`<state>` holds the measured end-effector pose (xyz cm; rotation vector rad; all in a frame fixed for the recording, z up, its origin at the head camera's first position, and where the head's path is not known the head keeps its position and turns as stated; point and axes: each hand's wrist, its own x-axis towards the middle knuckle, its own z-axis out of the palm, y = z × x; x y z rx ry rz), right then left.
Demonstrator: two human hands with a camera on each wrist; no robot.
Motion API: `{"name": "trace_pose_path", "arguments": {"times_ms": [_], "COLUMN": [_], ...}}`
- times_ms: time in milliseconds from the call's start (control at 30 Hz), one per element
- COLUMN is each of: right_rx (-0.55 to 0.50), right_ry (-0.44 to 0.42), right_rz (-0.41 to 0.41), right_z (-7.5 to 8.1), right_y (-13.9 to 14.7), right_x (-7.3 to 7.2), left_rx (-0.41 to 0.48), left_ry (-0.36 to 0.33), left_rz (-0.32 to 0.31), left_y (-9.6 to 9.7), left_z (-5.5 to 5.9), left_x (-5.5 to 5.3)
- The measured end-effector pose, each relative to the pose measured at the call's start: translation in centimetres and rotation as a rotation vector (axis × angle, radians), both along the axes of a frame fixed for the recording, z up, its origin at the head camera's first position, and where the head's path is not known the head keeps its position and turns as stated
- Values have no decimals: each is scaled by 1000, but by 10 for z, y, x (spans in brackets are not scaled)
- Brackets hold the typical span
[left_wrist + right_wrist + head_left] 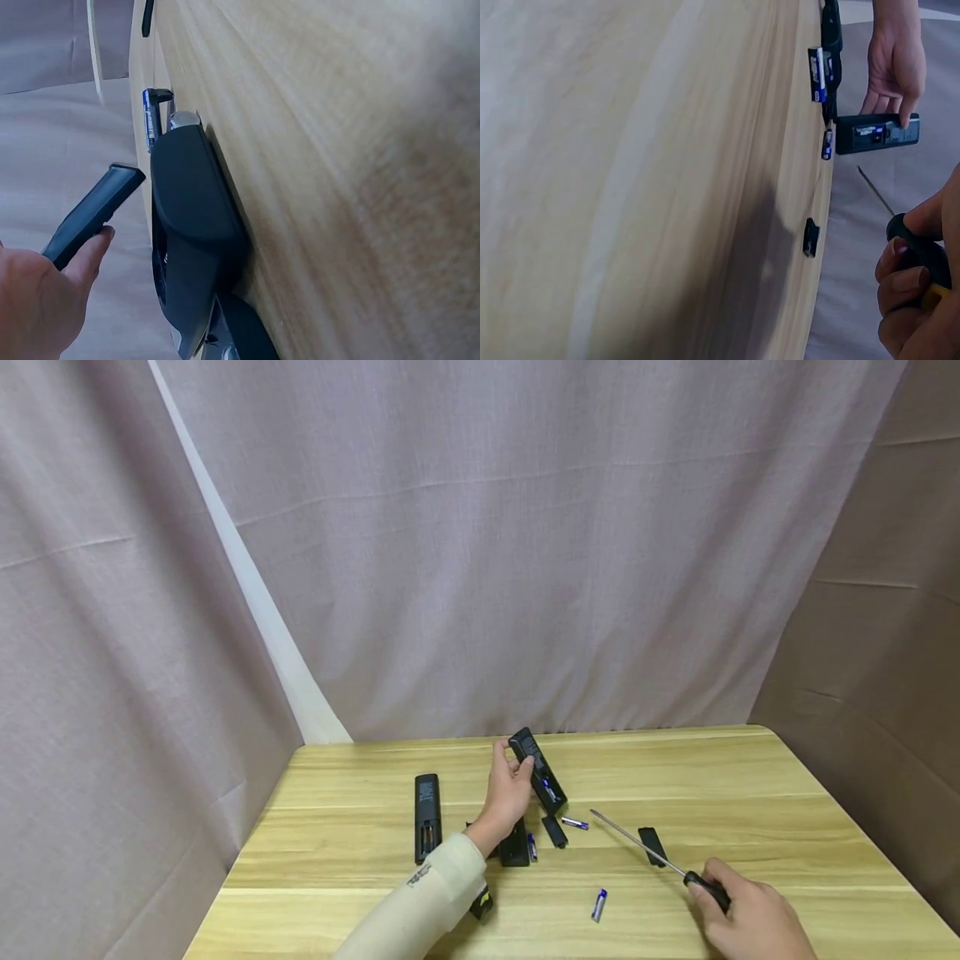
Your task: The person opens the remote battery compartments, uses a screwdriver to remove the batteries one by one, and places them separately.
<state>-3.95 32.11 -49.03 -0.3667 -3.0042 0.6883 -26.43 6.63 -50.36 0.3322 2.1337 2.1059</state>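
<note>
My left hand holds a black remote control tilted above the table, thumb on its back. Its battery compartment is uncovered, and a blue battery shows inside in the right wrist view. My right hand grips a screwdriver by its black handle. The screwdriver's metal shaft points toward the remote, its tip apart from it. Below the raised remote lie a battery cover and a blue-and-silver battery. Another dark remote lies partly hidden behind my left wrist.
A second black remote lies at the left with its compartment uncovered. Loose batteries and another cover lie on the wooden table. A black-and-yellow object is mostly hidden by my left sleeve. Curtains surround the table.
</note>
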Motion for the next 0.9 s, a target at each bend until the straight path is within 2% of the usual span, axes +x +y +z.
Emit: {"name": "trace_pose_path", "arguments": {"times_ms": [133,400,633,900], "right_rx": [-11,-3,18,30], "right_ry": [30,155,228,203], "right_rz": [7,53,91,93], "right_z": [1,5,9,21], "right_y": [-8,-27,-34,-42], "right_x": [-1,-8,-13,-14], "left_rx": [42,96,185,225], "left_ry": [-16,-50,-94,-115], "left_rz": [-8,8,-12,-29], "left_y": [-1,-6,-6,-5], "left_z": [0,3,3,8], "left_x": [1,-1,0,7]}}
